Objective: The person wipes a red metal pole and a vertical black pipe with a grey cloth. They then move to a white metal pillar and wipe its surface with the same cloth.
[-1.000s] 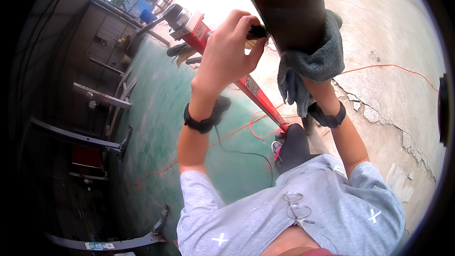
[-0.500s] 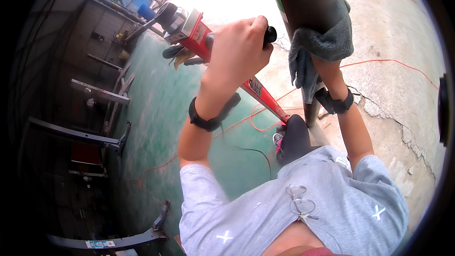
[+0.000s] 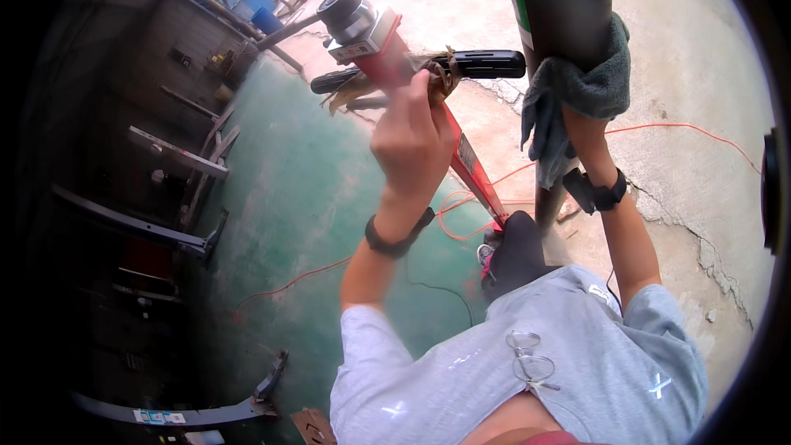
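Observation:
My left hand (image 3: pixel 416 136) is closed, its fingertips at a crumpled brown strip (image 3: pixel 449 67) tied around a black-gripped crossbar (image 3: pixel 490 64). The crossbar belongs to a red tool (image 3: pixel 474 173) with a silver and black round top (image 3: pixel 344 15); my hand covers part of its red post. My right hand (image 3: pixel 583 125) is mostly buried in a grey towel (image 3: pixel 589 82), which it holds against a thick dark pipe (image 3: pixel 568 12) with a green and white label. The right fingers are hidden under the towel.
An orange hose (image 3: pixel 684 125) runs over the cracked concrete, with more of it looped by my knee (image 3: pixel 521 239). Metal beams (image 3: pixel 177 151) and dark shelving line the left side. A blue barrel (image 3: pixel 265 20) stands far off. A thin dark cable (image 3: pixel 445 287) lies on the green floor.
My left hand has come down off the crossbar's black grip to the brown strip, leaving the grip in plain sight. My right hand stays with the towel on the pipe; the whole view has shifted slightly.

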`<action>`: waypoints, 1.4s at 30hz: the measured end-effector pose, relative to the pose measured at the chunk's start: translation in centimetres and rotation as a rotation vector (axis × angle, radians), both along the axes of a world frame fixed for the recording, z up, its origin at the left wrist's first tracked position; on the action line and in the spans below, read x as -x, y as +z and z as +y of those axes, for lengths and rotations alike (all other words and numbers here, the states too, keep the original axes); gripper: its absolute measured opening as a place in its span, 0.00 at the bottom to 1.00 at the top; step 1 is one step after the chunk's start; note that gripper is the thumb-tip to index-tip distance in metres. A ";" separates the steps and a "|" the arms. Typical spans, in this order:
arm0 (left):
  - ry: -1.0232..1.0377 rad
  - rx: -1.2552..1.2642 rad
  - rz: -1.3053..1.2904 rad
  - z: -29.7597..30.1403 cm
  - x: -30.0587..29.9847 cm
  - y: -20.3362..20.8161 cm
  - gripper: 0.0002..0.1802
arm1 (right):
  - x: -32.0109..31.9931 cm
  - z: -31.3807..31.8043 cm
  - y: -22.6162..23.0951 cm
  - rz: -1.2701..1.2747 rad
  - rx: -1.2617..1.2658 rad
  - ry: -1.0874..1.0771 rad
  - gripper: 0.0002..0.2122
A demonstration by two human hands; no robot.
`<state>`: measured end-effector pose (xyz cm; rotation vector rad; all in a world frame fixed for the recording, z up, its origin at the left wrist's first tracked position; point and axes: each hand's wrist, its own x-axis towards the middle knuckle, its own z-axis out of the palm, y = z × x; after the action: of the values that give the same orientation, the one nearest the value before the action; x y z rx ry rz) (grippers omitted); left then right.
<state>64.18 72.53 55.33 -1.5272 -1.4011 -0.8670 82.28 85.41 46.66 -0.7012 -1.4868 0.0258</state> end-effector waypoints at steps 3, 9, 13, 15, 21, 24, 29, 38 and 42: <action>-0.138 0.028 -0.354 -0.6 -0.6 -1.1 0.13 | -0.2 -0.5 -0.2 -0.012 0.009 -0.001 0.13; -0.017 0.173 -0.468 -3.2 1.2 -2.9 0.03 | -0.9 0.1 -1.6 -0.141 -0.085 -0.021 0.14; -0.195 0.117 -0.721 -4.7 1.1 -5.3 0.05 | -0.2 -0.3 -1.9 -0.088 -0.016 -0.079 0.11; -0.237 0.083 -0.809 -4.6 0.7 -6.0 0.07 | -0.1 -0.2 -2.1 -0.078 -0.022 -0.113 0.09; -0.456 0.015 -0.976 -3.9 -1.5 -8.0 0.04 | -1.2 0.8 -2.9 -0.066 0.042 -0.082 0.11; -0.875 -0.055 -1.446 -3.8 -2.7 -9.7 0.05 | -0.6 -0.4 -3.5 -0.121 0.079 -0.107 0.11; -0.776 -0.067 -1.393 -3.6 -1.4 -9.4 0.03 | 0.7 -1.5 -2.6 -0.117 0.016 0.011 0.10; -0.759 0.415 -0.904 -2.1 -10.1 -11.7 0.09 | -0.3 -2.3 -1.4 -0.065 0.106 0.107 0.19; -0.689 0.310 -0.738 0.6 -10.6 -12.3 0.19 | -2.5 -4.9 3.7 0.060 0.069 0.255 0.29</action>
<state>74.76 73.12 43.07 -2.0990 -1.5622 -1.8421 84.80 80.49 50.33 -0.5572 -1.5153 0.2922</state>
